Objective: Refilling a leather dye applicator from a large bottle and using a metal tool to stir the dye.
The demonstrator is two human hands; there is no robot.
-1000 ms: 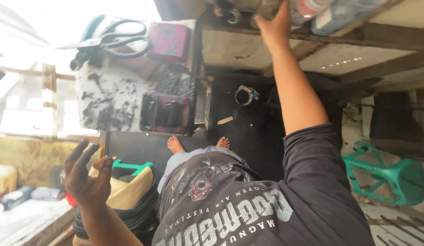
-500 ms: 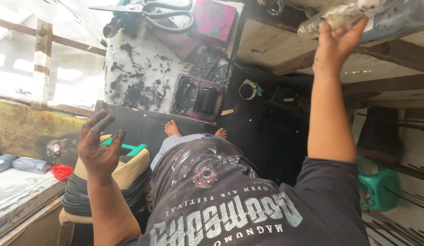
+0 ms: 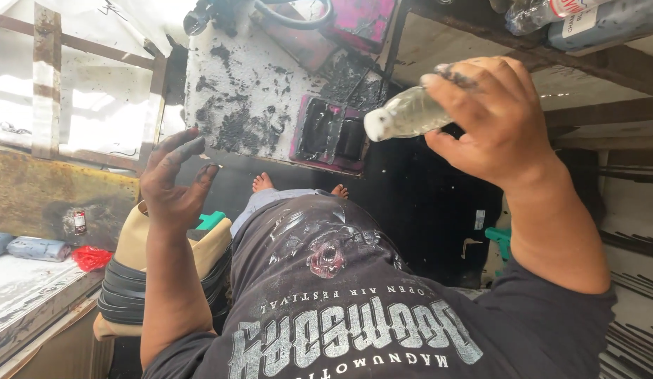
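The right hand (image 3: pixel 498 119) pinches a small clear plastic bottle (image 3: pixel 403 116), its long axis pointing left, white cap toward the empty, spread-fingered left hand (image 3: pixel 173 179).

The right hand (image 3: pixel 498 119) is raised with its fingers (image 3: pixel 456 88) wrapped around a small clear plastic bottle (image 3: pixel 407 114), whose white cap points away from the palm toward the left hand. Above those fingers, more bottles (image 3: pixel 586 17) lie on a shelf (image 3: pixel 474 31). The left hand (image 3: pixel 173 179) is lifted and spread, holding nothing, its fingers (image 3: pixel 186 149) smeared black. Between the two hands sits a stained white desk (image 3: pixel 249 91) with a pink tray (image 3: pixel 330 133). Below the left fingers is a tan cushion (image 3: pixel 140 242).
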